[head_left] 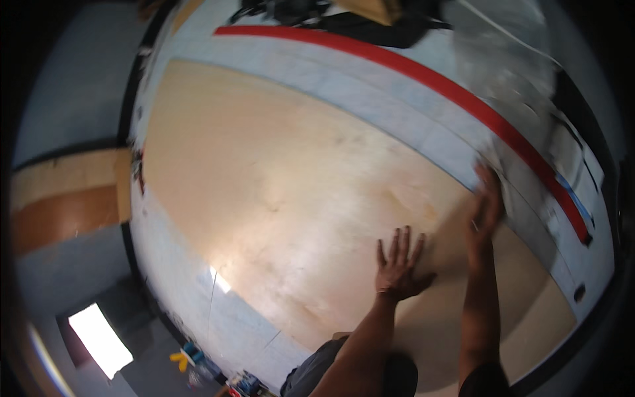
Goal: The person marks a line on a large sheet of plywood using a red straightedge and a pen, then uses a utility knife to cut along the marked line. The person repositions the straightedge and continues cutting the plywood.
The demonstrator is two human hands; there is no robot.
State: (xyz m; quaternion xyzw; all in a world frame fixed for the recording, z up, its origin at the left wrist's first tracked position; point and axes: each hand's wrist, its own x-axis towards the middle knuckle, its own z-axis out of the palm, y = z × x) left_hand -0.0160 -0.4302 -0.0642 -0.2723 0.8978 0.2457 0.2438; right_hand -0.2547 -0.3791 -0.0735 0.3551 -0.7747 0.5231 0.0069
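Observation:
A large tan sheet or board [264, 145] with a glossy surface lies flat on the pale tiled floor. My left hand [399, 270] rests palm down on it, fingers stretched and spread, holding nothing. Farther right, at the sheet's far edge, my right hand [487, 208] is smeared by motion. Something whitish shows at its fingertips, but whether the hand holds it cannot be made out. My right arm casts a shadow over the near right part of the sheet.
A long red bar [410, 66] lies beyond the sheet's far edge. Clear plastic sheeting [506, 66] is at the upper right, with a black bag-like thing [390, 33] at the top. Small blue and yellow items [188, 357] lie at the lower left. A bright window-like rectangle [100, 341] is beyond them.

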